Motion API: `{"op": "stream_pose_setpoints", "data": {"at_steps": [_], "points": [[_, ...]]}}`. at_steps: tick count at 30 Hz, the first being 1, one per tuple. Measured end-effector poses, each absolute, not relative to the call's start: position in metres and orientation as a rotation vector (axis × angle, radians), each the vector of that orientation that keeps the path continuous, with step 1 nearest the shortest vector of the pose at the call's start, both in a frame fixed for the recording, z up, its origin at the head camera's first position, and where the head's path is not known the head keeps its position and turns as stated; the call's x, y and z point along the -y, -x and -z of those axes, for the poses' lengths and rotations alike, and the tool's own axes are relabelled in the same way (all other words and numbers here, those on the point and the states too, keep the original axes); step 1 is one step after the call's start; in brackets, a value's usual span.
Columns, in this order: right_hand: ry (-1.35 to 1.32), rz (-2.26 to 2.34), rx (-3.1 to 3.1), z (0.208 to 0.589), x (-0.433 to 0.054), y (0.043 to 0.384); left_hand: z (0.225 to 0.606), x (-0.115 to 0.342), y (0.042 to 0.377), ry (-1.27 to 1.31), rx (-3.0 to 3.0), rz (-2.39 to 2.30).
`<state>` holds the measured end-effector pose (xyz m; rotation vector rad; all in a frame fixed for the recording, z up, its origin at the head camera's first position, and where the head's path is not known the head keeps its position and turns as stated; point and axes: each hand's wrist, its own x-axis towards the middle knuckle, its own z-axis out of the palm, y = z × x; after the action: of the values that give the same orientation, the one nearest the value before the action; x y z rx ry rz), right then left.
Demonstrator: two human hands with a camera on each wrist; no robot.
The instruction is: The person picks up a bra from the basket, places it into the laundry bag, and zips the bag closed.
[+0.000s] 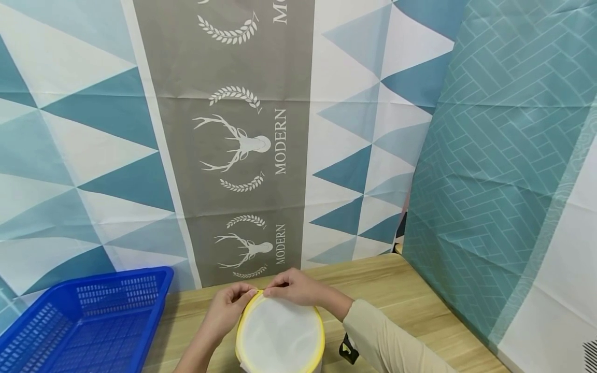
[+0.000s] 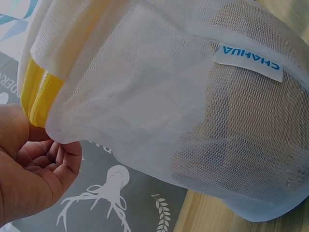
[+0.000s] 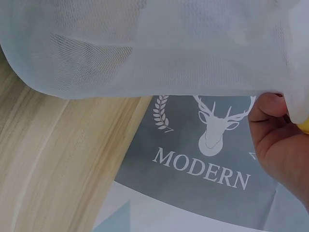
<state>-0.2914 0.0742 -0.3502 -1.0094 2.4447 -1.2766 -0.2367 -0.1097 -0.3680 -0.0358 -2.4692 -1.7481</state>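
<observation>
A round white mesh laundry bag (image 1: pixel 280 334) with a yellow zipper edge (image 1: pixel 322 331) stands on the wooden table. At the far side of its rim, my left hand (image 1: pixel 228 308) pinches the yellow edge between thumb and fingers. Right beside it, my right hand (image 1: pixel 296 289) pinches the same rim. The left wrist view shows the yellow zipper end (image 2: pixel 39 94) by the left thumb, and a label (image 2: pixel 248 62) reading CHAHUA on the mesh side. In the right wrist view, the right fingers (image 3: pixel 275 113) hold the bag's edge.
A blue plastic basket (image 1: pixel 160 305) sits on the left of the wooden table (image 1: pixel 373 280). Close to the bag's right side lies a small black object (image 1: pixel 348 349), partly under the sleeve. Patterned cloths (image 1: pixel 247 77) hang behind the table and at its right.
</observation>
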Motion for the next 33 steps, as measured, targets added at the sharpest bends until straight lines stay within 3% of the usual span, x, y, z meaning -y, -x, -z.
{"op": "stream_pose_setpoints", "data": {"at_steps": [33], "points": [[0.965,1.342,-2.412,0.3515,-0.0797,0.2896,0.3699,0.1117,0.2344,0.041,2.453,1.773]]}}
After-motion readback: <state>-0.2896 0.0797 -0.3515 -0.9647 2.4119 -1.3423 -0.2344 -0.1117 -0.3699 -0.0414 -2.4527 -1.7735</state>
